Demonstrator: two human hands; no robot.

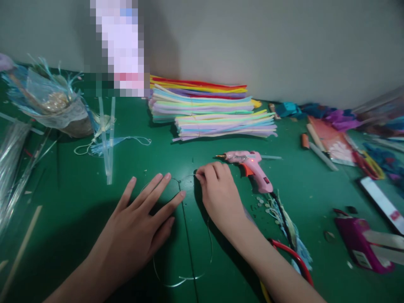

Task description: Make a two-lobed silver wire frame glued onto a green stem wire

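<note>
My left hand (143, 216) lies palm down on the green table with its fingers spread, over part of a thin, pale wire (211, 244). My right hand (217, 189) is pinched on a length of this wire, to the right of the left fingertips. A small dark knot or twist shows in the wire between the two hands. The rest of it curves in a loose loop below them, towards me. From the knot a dark straight line runs down the table; whether it is cord or a seam I cannot tell.
A pink glue gun (248, 162) lies just beyond my right hand. Pipe cleaner bundles (221, 124) lie at the back. Two clear glue sticks (109, 143) and a lace-trimmed basket (59, 120) are left. Red-handled pliers (293, 256), a purple tape dispenser (362, 244) and a phone (381, 204) lie right.
</note>
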